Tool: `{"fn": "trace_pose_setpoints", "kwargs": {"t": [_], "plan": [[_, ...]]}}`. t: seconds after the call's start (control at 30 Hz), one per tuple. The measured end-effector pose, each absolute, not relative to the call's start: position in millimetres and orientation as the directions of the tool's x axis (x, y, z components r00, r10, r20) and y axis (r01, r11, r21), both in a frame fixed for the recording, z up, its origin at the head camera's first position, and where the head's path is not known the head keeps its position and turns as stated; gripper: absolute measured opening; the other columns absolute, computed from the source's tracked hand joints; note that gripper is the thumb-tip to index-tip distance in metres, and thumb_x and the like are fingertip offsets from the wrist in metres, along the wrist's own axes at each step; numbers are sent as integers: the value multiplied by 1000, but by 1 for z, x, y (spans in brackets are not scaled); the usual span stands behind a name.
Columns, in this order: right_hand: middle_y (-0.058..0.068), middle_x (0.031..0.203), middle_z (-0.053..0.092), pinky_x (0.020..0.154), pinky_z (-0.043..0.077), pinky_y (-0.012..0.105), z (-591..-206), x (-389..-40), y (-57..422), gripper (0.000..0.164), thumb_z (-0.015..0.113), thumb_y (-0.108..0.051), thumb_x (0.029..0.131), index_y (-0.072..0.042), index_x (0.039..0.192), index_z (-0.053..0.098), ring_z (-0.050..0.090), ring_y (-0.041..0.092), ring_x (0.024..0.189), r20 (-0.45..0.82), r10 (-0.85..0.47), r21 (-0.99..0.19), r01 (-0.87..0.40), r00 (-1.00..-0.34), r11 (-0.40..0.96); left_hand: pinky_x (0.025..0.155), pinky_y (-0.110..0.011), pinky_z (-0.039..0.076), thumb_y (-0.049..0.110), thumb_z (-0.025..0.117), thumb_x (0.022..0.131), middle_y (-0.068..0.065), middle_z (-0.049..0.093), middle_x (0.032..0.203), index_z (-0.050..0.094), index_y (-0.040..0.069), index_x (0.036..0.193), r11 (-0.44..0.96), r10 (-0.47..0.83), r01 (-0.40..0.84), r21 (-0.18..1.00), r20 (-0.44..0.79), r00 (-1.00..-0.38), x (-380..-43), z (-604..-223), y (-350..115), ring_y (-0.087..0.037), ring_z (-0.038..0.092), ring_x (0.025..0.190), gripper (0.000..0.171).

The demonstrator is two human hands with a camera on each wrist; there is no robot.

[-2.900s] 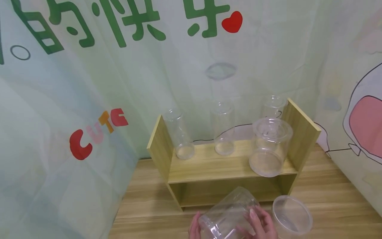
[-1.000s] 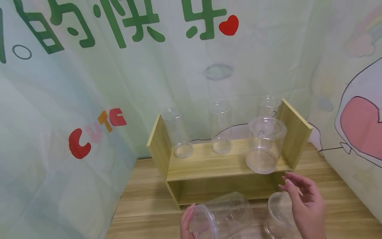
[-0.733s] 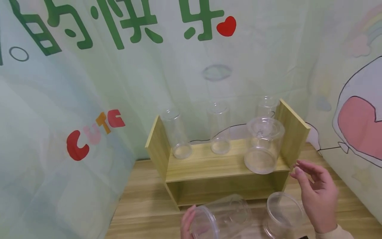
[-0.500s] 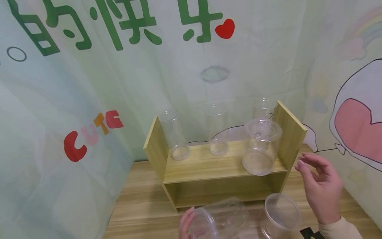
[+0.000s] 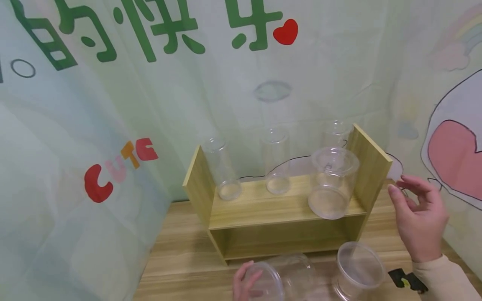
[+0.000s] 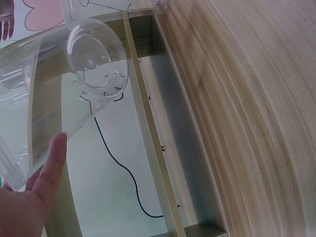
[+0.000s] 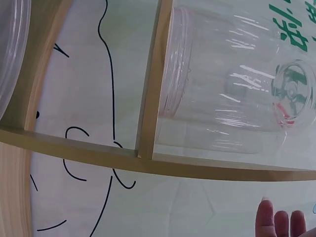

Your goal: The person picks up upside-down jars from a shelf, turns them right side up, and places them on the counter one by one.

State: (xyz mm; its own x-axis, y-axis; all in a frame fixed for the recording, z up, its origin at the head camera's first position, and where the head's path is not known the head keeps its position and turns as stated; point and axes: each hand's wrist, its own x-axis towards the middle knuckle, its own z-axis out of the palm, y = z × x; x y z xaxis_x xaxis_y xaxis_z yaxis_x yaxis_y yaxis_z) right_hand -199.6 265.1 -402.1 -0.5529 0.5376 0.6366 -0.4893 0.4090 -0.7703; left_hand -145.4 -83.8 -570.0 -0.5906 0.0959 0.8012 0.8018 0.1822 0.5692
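Observation:
My left hand (image 5: 246, 281) grips a clear plastic jar (image 5: 297, 276) by its lid end at the bottom of the head view. The jar lies tilted on its side, its round translucent lid (image 5: 269, 284) facing me. From the left wrist, one finger runs along the wall of the jar (image 6: 98, 59). My right hand (image 5: 421, 215) hangs in the air right of the wooden shelf (image 5: 260, 211), loosely bent and holding nothing. In the right wrist view only its fingertips (image 7: 280, 222) show. A shorter lidded jar (image 5: 359, 267) stands on the table between my hands.
On the shelf's upper board stand two slim clear jars, one at the left (image 5: 222, 167) and one in the middle (image 5: 276, 163). A wide jar (image 5: 333, 184) sits at the right front edge, another slim jar (image 5: 337, 133) behind it. A printed cloth (image 5: 211, 96) hangs behind.
My right hand has let go of the jar and moved up and right, away from the table. The left hand keeps its hold, the jar's lid end now turned towards me.

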Motion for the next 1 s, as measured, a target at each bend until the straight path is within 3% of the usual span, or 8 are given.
{"fn": "trace_pose_setpoints", "kwargs": {"t": [0.2,0.4,0.57,0.7,0.87,1.0], "plan": [[8,125,55,84,49,12,-397,-208,266,47,64,11,87,-1,132,56,57,17,112,612,532,-789,-497,-585,362,57,-28,55,12,92,63,-15,36,144,57,11,135,242,131,755,609,750,-648,-140,-566,-82,-15,45,119,80],[2,137,50,86,47,11,-389,-216,267,54,62,8,91,-7,141,50,52,16,122,617,469,-787,-488,-632,378,60,-25,54,15,91,69,-20,36,143,57,11,136,280,188,748,602,730,-657,-140,-561,-82,-20,56,103,76],[3,143,47,87,47,12,-383,-223,268,53,58,4,95,-9,145,47,51,17,127,631,396,-772,-493,-667,400,61,-23,52,20,88,73,-20,36,143,56,12,138,282,244,774,566,738,-629,-148,-561,-85,-20,47,118,72],[6,146,48,88,46,13,-381,-226,272,52,53,4,98,-11,147,46,50,19,129,655,338,-746,-507,-676,432,67,-29,55,30,90,68,-17,38,144,58,19,138,315,279,731,605,677,-681,-153,-557,-85,-24,43,125,78],[5,144,48,85,45,9,-384,-227,278,52,51,0,100,-14,149,44,53,5,121,668,277,-716,-494,-691,493,70,-30,55,33,94,62,-19,40,143,58,28,137,355,328,660,662,573,-751,-157,-546,-82,-29,47,120,84],[7,149,44,81,46,8,-386,-228,279,54,49,0,101,-16,152,40,53,-3,116,671,230,-701,-502,-705,507,72,-34,54,38,91,64,-19,42,143,56,31,139,431,391,688,584,566,-725,-161,-542,-82,-31,49,119,83]]}}
